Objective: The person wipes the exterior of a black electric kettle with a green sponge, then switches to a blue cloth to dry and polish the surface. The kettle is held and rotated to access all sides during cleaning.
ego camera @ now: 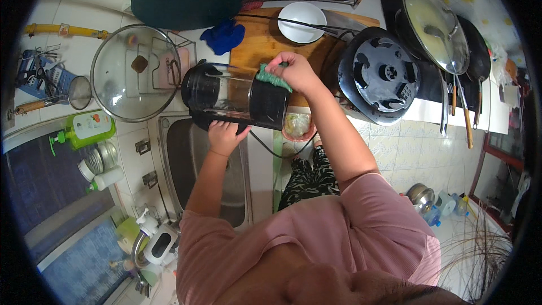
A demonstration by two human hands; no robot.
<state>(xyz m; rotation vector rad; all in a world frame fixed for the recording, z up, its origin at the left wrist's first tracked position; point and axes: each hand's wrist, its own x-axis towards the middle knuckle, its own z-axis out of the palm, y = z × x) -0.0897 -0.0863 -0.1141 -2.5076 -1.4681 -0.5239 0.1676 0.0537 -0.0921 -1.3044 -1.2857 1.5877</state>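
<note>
A blender jug point(235, 91) lies on its side in front of me, black at both ends with a clear middle section. My left hand point(224, 137) grips its black handle point(237, 126) from below, over the edge of the sink point(247, 186). My right hand point(292, 72) pinches a green cloth point(275, 78) and presses it against the jug's black right end. Beneath the jug lies a wooden cutting board point(254, 46). To the right of my right hand stands a black rounded appliance point(385, 74), its top wet and shiny.
A white bowl point(302, 22) and a cleaver point(345, 25) lie on the board. A blue cloth point(223, 36) and a glass lid point(135, 74) are to the left. A glass-lidded pan point(436, 29) sits on the stove, handles jutting out. A black cord point(271, 152) loops below the jug.
</note>
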